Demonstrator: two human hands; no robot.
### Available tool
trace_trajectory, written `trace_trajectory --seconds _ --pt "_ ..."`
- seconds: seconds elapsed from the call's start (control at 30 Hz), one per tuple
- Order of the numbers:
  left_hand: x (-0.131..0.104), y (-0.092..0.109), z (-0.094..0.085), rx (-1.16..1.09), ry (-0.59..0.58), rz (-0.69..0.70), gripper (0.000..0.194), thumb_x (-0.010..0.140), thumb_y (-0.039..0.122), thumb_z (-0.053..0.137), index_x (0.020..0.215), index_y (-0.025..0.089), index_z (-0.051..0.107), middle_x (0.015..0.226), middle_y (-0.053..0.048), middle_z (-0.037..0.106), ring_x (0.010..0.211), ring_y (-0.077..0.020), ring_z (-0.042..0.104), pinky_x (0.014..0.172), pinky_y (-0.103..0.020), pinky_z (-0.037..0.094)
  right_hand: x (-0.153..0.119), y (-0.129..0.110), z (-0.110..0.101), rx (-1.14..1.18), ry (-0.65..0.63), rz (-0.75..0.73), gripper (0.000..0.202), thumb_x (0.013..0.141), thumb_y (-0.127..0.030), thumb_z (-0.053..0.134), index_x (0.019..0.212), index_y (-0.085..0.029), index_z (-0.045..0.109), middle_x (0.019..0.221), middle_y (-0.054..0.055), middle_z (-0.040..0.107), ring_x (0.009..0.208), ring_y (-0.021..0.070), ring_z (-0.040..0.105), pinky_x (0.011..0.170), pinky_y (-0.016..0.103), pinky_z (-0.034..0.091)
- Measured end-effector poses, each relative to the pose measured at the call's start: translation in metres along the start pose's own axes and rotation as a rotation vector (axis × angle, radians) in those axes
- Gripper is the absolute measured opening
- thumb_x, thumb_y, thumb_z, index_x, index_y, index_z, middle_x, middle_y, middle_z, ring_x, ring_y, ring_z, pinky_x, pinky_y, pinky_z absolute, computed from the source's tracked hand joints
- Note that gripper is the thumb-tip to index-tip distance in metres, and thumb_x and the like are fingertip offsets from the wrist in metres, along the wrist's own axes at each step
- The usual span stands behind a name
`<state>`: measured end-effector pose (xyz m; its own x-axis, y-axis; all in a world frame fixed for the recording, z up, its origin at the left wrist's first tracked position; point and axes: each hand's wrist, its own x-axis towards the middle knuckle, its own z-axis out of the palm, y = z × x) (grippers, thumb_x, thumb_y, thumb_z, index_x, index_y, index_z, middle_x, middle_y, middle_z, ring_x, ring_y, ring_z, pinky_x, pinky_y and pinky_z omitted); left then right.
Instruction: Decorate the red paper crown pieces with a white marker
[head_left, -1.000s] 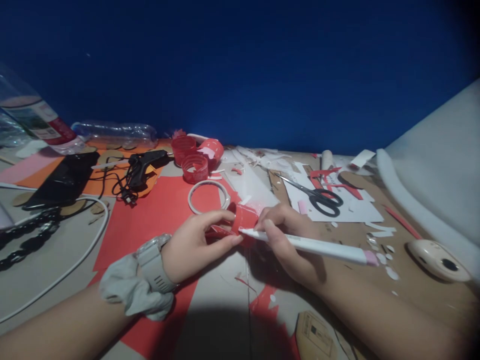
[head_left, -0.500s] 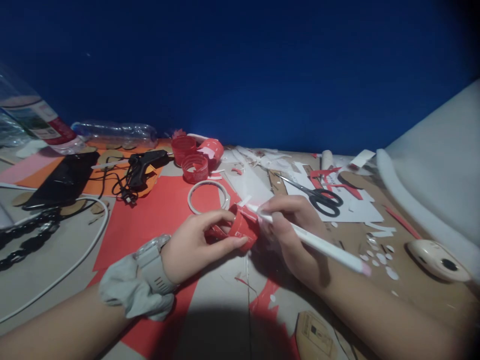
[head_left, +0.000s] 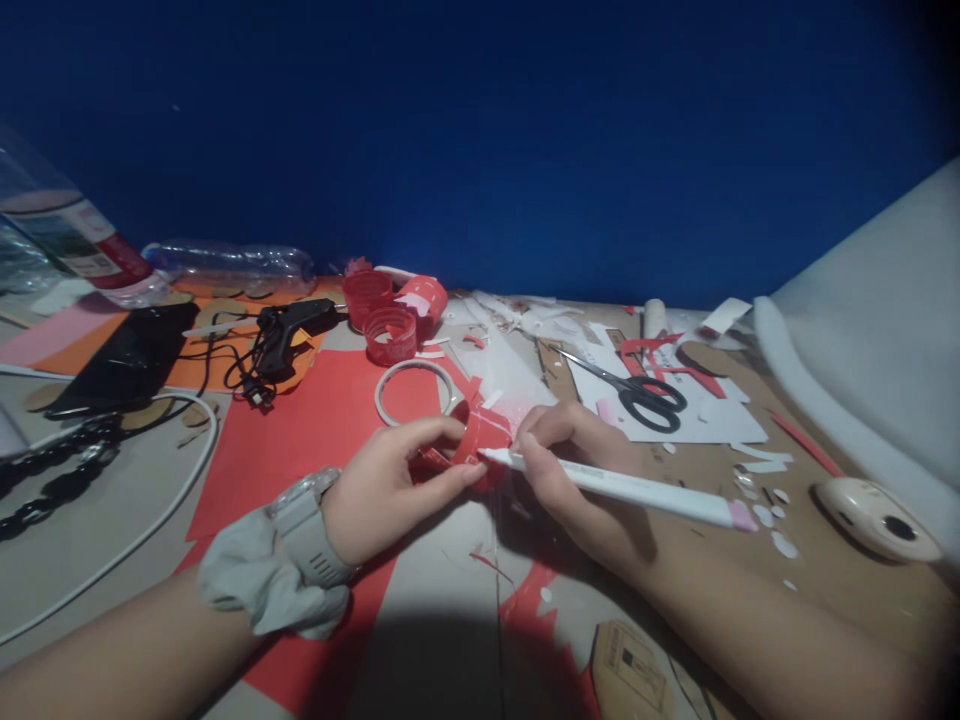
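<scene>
My left hand [head_left: 397, 485] grips a red paper ring [head_left: 489, 428] that carries thin white lines. Its thumb presses the near side, and the other fingers go partly out of sight behind the ring. In my right hand [head_left: 570, 460] is a white marker [head_left: 645, 492] with a pink end, held like a pen. The marker's tip touches or almost touches the ring near my left thumb. Just behind the ring lies a roll of tape [head_left: 382, 390], on a sheet of red paper [head_left: 277, 450].
Red rings [head_left: 390, 335] stand at the back by a black glue gun [head_left: 285, 335]. Scissors [head_left: 645, 395] rest on white paper at the right, near a cream computer mouse [head_left: 874, 520]. A plastic bottle [head_left: 82, 235] stands at the far left. Paper scraps are scattered about.
The marker tip has moved from the ring's upper edge down and left, toward my left thumb. My right hand and the marker have turned flatter. My left hand has hardly moved.
</scene>
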<state>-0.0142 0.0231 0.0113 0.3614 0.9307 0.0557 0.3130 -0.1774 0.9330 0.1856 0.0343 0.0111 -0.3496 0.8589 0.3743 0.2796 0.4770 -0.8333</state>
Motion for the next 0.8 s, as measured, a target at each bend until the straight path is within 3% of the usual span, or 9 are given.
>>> trace_trajectory --seconds 0.43,0.63,0.8 --pt "0.0005 0.0009 0.0008 -0.048 -0.026 0.000 0.017 0.092 0.028 0.060 0.102 0.016 0.067 0.094 -0.002 0.073 0.085 -0.0141 0.069 0.075 -0.022 0.055 0.0020 0.0005 -0.0006 0.060 0.010 0.023 0.017 0.093 -0.025 0.054 0.076 -0.024 0.049 0.070 -0.002 0.057 0.059 0.0140 0.055 0.053 0.028 0.042" --pt "0.0009 -0.0012 -0.0001 0.074 0.003 0.013 0.016 0.090 0.030 0.062 0.097 0.016 0.066 0.089 -0.001 0.071 0.080 -0.0139 0.066 0.072 -0.023 0.053 0.0030 0.0021 -0.0009 -0.013 -0.043 -0.034 0.017 0.091 -0.022 0.056 0.075 -0.023 0.050 0.070 -0.001 0.059 0.059 0.0137 0.054 0.054 0.028 0.041" --pt "0.0004 0.0011 0.0009 -0.061 -0.038 -0.010 0.017 0.092 0.029 0.060 0.100 0.016 0.067 0.094 -0.002 0.073 0.085 -0.0151 0.070 0.075 -0.023 0.056 0.0011 0.0020 -0.0009 0.082 0.015 0.018 0.017 0.095 -0.027 0.053 0.078 -0.025 0.050 0.071 -0.002 0.057 0.062 0.0147 0.057 0.055 0.029 0.043"
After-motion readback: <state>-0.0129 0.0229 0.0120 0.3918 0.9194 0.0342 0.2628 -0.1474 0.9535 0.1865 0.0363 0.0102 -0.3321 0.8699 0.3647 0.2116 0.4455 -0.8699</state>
